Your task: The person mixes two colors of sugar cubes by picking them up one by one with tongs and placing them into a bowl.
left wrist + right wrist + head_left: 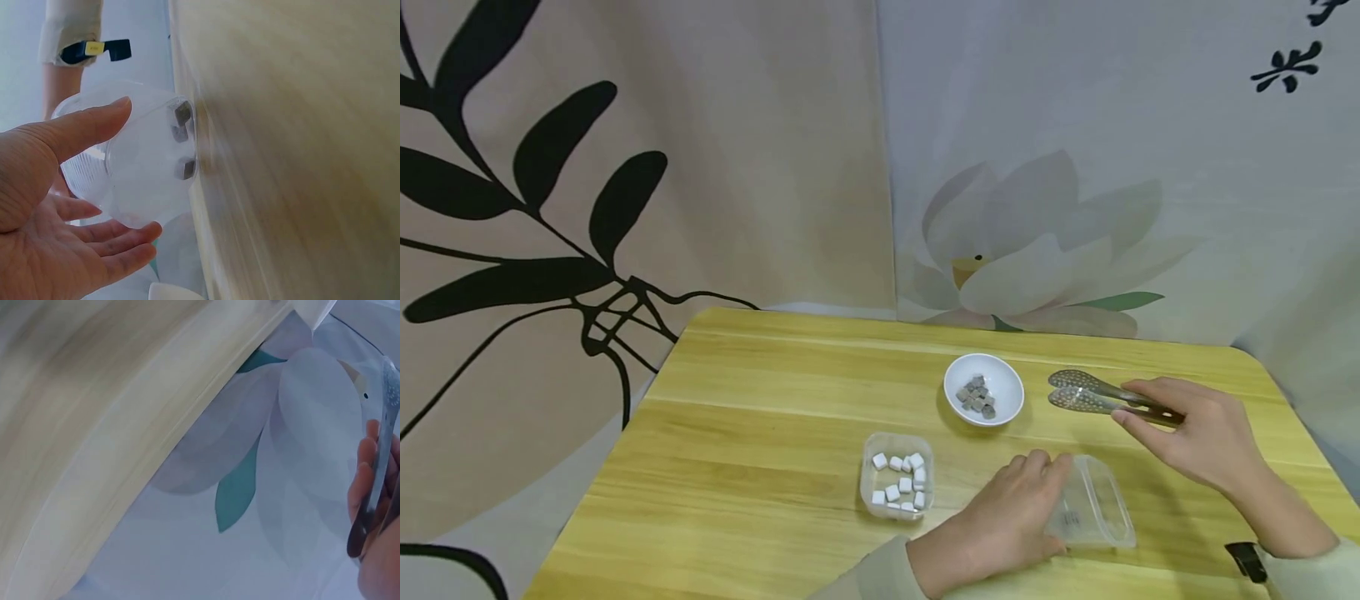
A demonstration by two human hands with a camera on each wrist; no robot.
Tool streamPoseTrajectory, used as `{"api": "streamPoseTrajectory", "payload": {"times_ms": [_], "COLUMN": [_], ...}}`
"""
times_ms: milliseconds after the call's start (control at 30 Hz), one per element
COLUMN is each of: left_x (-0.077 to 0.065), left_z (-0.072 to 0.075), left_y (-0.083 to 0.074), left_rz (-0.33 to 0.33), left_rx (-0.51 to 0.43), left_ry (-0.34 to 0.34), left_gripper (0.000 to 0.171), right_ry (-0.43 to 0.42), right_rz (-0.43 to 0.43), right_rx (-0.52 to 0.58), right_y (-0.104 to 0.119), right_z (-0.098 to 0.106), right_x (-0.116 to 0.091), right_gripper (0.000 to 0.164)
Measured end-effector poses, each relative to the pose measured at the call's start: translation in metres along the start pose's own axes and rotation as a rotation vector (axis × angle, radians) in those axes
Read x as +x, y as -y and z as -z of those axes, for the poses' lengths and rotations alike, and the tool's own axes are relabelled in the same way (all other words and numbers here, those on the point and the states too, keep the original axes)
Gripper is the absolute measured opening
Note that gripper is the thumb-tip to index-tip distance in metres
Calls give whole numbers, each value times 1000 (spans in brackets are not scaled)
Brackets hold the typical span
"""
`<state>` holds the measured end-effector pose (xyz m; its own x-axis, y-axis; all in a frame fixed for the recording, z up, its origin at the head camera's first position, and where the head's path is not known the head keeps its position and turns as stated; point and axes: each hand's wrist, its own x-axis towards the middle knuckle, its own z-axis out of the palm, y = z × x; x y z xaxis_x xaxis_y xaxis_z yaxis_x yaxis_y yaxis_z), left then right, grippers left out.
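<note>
My left hand holds a clear plastic container on the table, its thumb and fingers at opposite sides. Through the container's wall in the left wrist view, several small grey cubes show at the bottom. My right hand grips metal tongs with perforated ends, above the table and beyond that container. The tong ends stand slightly apart, with nothing seen between them. In the right wrist view, only part of the tongs and of the fingers shows.
A white bowl with several grey cubes stands left of the tongs. Nearer, a second clear container holds several white cubes. All rest on a wooden table, with a printed curtain behind it.
</note>
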<state>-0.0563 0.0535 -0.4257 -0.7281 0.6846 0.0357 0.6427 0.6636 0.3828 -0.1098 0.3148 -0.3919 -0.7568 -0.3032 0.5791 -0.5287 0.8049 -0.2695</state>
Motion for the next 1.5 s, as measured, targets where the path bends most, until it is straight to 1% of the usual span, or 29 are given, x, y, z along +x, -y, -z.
{"api": "streamPoseTrajectory", "payload": {"times_ms": [167,300,400,500,567,733,800,933,1067,1233,1367,1500], "left_x": [-1,-2,-2,-2,-3,-4,-4,-4,-4,-3,-2,-2], "left_z": [0,0,1,1,1,1,0,0,0,0,0,0], "left_y": [0,1,2,2,3,2,2,2,2,2,1,0], "left_rz": [11,12,16,18,17,14,14,15,14,7,4,-1], "left_rx": [2,0,-10,-20,-25,-22,-18,-10,-13,-9,-20,-42], "left_ry": [-4,-2,4,9,10,6,4,-3,-2,-6,-2,12], "left_gripper": [100,102,103,104,103,102,102,103,104,102,100,99], "right_ry": [-10,-40,-54,-40,-26,-2,5,16,22,41,60,83], "right_rz": [22,48,61,64,66,120,138,173,223,262,295,325], "right_rx": [-15,-22,-43,-69,-83,-131,-146,-173,-192,-216,-191,-190], "right_y": [-9,-14,-15,-13,-11,-7,-6,-2,3,7,8,9], "right_z": [13,23,29,35,39,44,44,43,39,31,22,14], "right_x": [-12,-21,-28,-36,-40,-48,-51,-54,-54,-55,-58,-61], "right_gripper": [35,37,43,45,43,56,60,61,62,62,61,61]}}
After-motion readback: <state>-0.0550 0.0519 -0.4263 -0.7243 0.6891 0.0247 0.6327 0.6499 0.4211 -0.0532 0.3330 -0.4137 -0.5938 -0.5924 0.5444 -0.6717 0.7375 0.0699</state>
